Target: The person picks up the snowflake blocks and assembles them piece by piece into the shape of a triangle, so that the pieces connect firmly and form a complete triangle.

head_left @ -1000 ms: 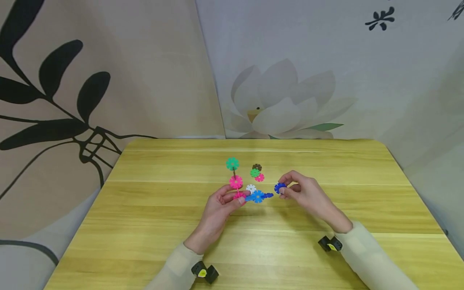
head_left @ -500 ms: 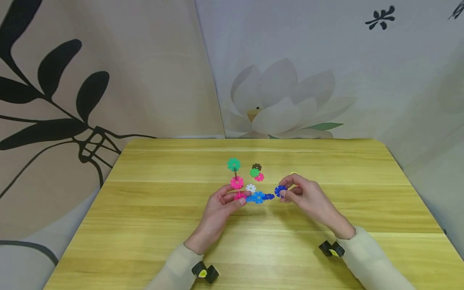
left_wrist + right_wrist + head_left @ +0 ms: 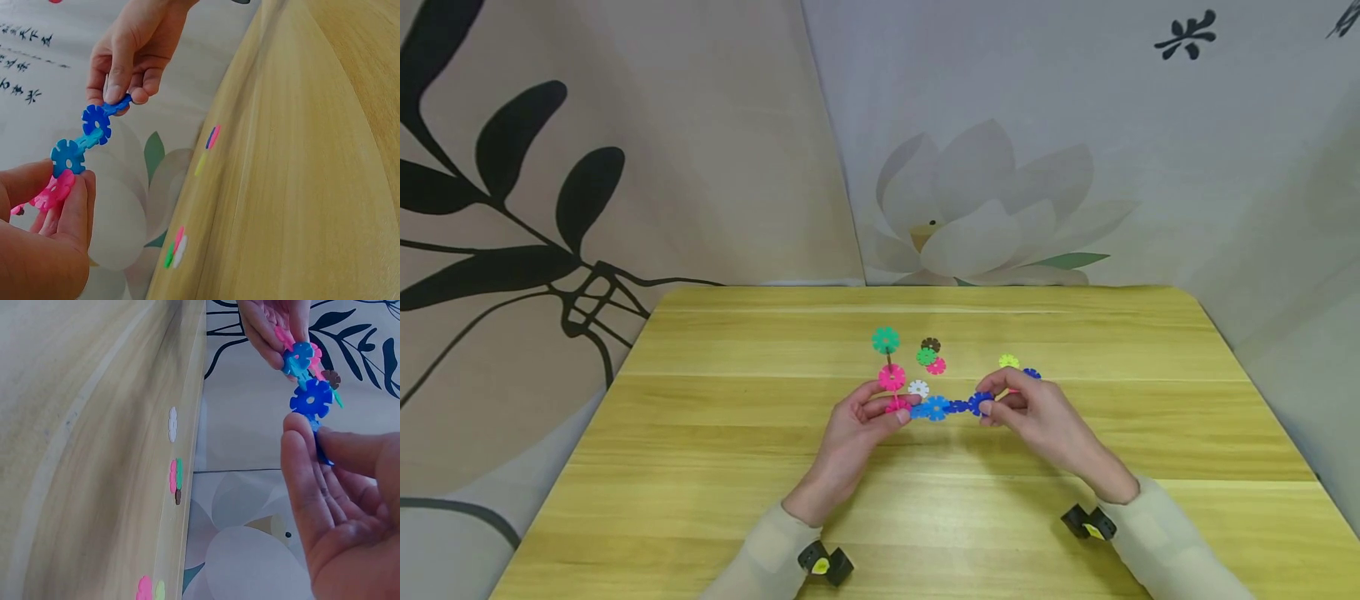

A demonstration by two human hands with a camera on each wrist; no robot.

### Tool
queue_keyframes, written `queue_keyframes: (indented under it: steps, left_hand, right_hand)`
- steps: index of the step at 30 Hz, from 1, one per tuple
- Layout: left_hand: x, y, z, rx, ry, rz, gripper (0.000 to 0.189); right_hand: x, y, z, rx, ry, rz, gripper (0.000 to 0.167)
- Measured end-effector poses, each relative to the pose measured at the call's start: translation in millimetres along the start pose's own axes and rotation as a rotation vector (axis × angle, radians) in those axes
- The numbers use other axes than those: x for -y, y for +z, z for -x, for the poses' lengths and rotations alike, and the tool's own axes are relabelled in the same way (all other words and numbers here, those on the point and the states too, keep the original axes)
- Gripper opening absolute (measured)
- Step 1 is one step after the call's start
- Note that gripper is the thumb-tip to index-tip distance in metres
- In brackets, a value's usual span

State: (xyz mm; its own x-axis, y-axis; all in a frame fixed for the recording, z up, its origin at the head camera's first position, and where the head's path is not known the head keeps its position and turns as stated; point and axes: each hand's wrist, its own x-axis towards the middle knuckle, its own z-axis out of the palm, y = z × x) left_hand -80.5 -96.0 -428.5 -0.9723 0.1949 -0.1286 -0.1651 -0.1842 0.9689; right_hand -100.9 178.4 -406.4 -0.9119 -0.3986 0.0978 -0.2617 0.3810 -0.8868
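Note:
A chain of notched plastic snowflake discs stretches between both hands above the table. My left hand (image 3: 853, 435) pinches a pink disc (image 3: 55, 192) between thumb and fingers. From there a branch rises through another pink disc (image 3: 892, 377) and an edge-on brown one to a teal disc (image 3: 886, 340). Rightward run light blue discs (image 3: 936, 408), then a dark blue disc (image 3: 311, 399). My right hand (image 3: 1047, 423) pinches a second dark blue disc (image 3: 117, 105) by thumb and fingertips. Its edge meets the chain's dark blue end; part of it is hidden by the fingertips.
Loose discs lie on the wooden table (image 3: 700, 450) beyond the hands: a white disc (image 3: 918, 388), then brown (image 3: 931, 343), green (image 3: 927, 357) and pink discs grouped together. Behind the right hand lie a yellow disc (image 3: 1009, 361) and a blue disc (image 3: 1032, 373). A printed cloth backs the table.
My right hand has come down slightly with its dark blue disc, closing the gap to the chain's end. Yellow and blue discs behind that hand now show. The left hand has barely moved.

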Motion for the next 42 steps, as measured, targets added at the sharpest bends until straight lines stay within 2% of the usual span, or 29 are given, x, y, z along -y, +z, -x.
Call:
queue_keyframes:
  steps: [16, 19, 23, 25, 28, 32, 36, 42]
  left_hand:
    - [-0.6, 1.2, -0.3, 0.029, -0.006, -0.023, 0.049]
    - [-0.9, 2.6, 0.0, 0.069, -0.004, 0.000, 0.049]
    - [-1.4, 6.8, 0.4, 0.164, 0.004, 0.040, 0.048]
    - [-1.4, 8.5, 0.8, 0.181, 0.009, 0.024, 0.052]
    - [0.0, 10.9, 0.5, 0.147, 0.017, -0.024, 0.058]
    - [3.0, 13.9, -0.5, 0.049, 0.018, -0.084, 0.058]
    - [4.9, 18.3, -1.4, -0.033, 0.041, -0.119, 0.053]
    - [5.1, 23.1, -0.8, -0.095, 0.065, -0.144, 0.048]
  right_hand:
    - [1.1, 2.3, 2.3, 0.022, 0.000, -0.016, 0.014]
    - [1.8, 4.1, 2.6, 0.018, -0.004, -0.024, 0.014]
    - [2.9, 9.3, 2.1, 0.023, -0.025, -0.032, 0.015]
    - [3.3, 12.6, 1.6, 0.026, -0.034, -0.031, 0.015]
    - [4.1, 16.7, 1.6, 0.021, -0.033, -0.037, 0.018]
    - [4.6, 20.4, 2.0, 0.009, -0.010, -0.067, 0.020]
    - [4.9, 22.8, 2.1, 0.001, -0.006, -0.077, 0.011]
    - [6.5, 26.6, 2.4, -0.022, -0.036, -0.066, 0.007]
